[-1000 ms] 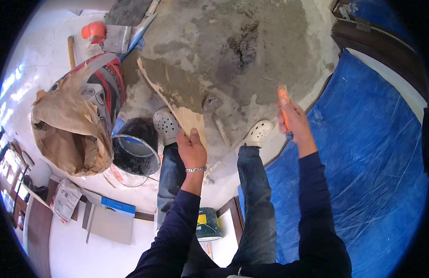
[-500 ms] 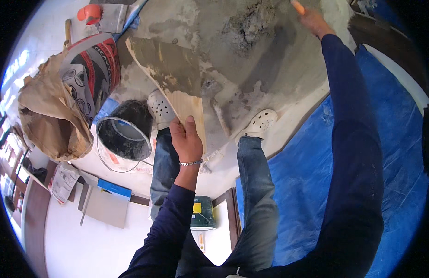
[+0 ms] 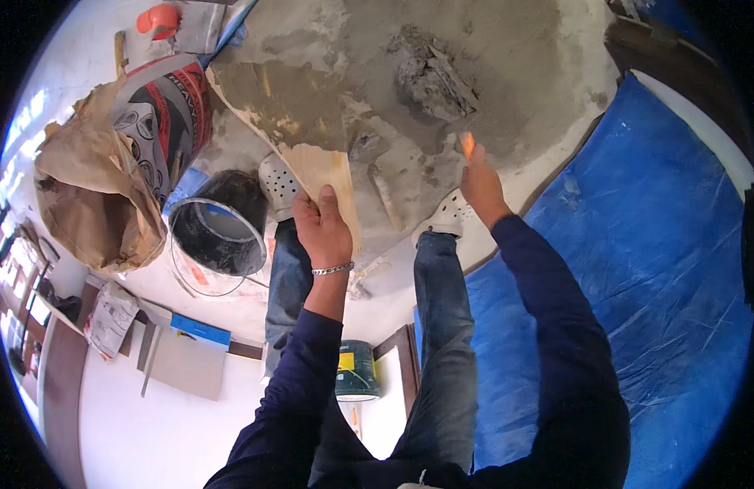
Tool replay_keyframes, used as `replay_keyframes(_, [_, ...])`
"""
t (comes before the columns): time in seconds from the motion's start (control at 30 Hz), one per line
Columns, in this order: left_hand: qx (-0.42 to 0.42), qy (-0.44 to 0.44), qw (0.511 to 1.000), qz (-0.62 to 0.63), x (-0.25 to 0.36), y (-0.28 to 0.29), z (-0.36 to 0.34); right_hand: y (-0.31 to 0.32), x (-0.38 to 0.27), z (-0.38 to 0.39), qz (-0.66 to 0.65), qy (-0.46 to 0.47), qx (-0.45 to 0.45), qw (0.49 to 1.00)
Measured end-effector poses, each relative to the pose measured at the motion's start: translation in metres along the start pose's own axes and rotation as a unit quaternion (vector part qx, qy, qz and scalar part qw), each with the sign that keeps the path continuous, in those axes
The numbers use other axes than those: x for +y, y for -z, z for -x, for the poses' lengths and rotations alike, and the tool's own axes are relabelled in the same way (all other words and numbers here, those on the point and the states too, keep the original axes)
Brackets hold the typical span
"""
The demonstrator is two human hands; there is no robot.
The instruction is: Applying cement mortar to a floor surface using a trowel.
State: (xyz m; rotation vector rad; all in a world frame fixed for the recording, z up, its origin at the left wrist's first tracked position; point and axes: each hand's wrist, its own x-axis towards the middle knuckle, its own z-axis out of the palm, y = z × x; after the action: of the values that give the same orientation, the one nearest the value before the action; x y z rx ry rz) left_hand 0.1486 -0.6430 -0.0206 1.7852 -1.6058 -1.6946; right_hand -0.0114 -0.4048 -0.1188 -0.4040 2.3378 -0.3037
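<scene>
Board and orange-handled tool in two bare hands above a mortar-covered floor (image 3: 548,81). The left hand (image 3: 324,231) pinches the near end of the board (image 3: 303,110), thumb on top and fingers curled round its left edge. The board is flat and wooden: its far part is coated in grey mortar with a few yellowish streaks, its near part is bare, pale wood, and its left edge is rough and whitish. It lies over the floor beside the left shoe (image 3: 277,183), its far end toward the floor's far edge.

The right hand (image 3: 483,186) is closed around the orange handle (image 3: 468,147) of the tool, near the floor's right edge, where a blue sheet (image 3: 613,244) begins; the tool's working end cannot be made out. Just beyond the tool is a lumpy, dark grey mortar heap (image 3: 430,77), ridged on its right side. Left of the left shoe: a black bucket (image 3: 259,232) and an opened paper bag (image 3: 92,175).
</scene>
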Motion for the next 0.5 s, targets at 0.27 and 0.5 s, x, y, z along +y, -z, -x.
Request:
replay_keyframes(0.27, [0.019,0.004,1.000,-0.010,0.004,0.026,-0.008,0.020,-0.069,0.066,-0.049,-0.125,0.066,0.989])
replay_keyframes(0.5, [0.003,0.058,0.990,0.126,0.028,0.009,-0.011,-0.051,-0.088,0.058,-0.313,-0.090,0.053,0.944])
